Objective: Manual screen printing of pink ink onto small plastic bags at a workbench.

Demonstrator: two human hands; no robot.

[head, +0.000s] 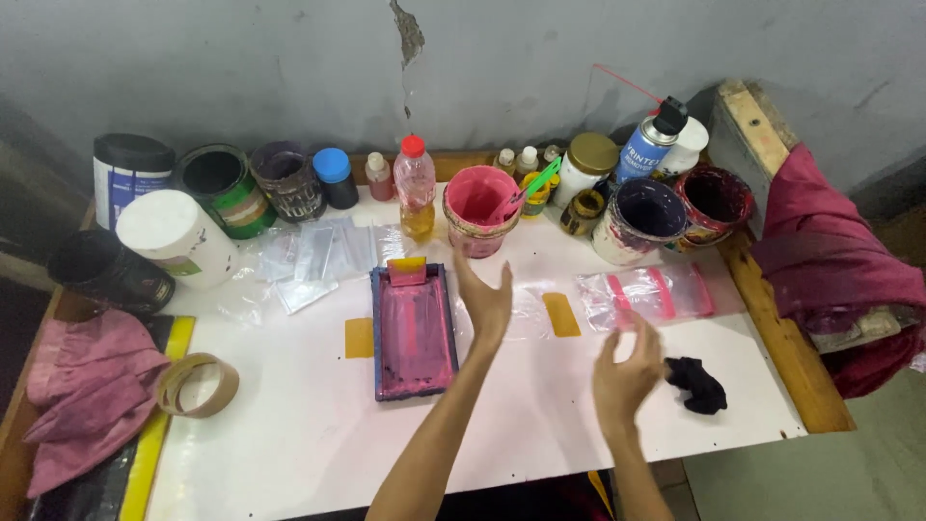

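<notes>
At the left edge of the white table (289,425) a pink rag (87,391) lies crumpled, a roll of tape (198,384) just beside it on the tabletop; behind them a black tub (108,270), a white jar (178,236) tipped on its side, and a row of paint cans (227,188) along the wall. Clear plastic bags (313,256) lie spread near the cans. Mid-table sits a small printing frame (413,331), blue-edged, smeared pink inside, with a yellow-edged squeegee (407,270) resting at its far end; yellow tape patch (359,337) just left of it. Left hand (485,299) hovers at the frame's right edge, palm upright, fingers straight and slightly spread, holding nothing; cannot tell if it touches the frame. Behind it a pink-stained bucket (478,207) with a green stick in it, a bottle of yellow liquid (416,188) to its left. Another yellow patch (560,314) lies between the hands. Right hand (627,371) is raised above the table, blurred, fingers loosely curled and apart, empty. Just past it a plastic bag with pink strips (648,292), a black cloth wad (698,384) near the right hand, more stained cans (644,217) and a blue spray can (648,145) at the back, red cloth (830,260) draped off the right side
</notes>
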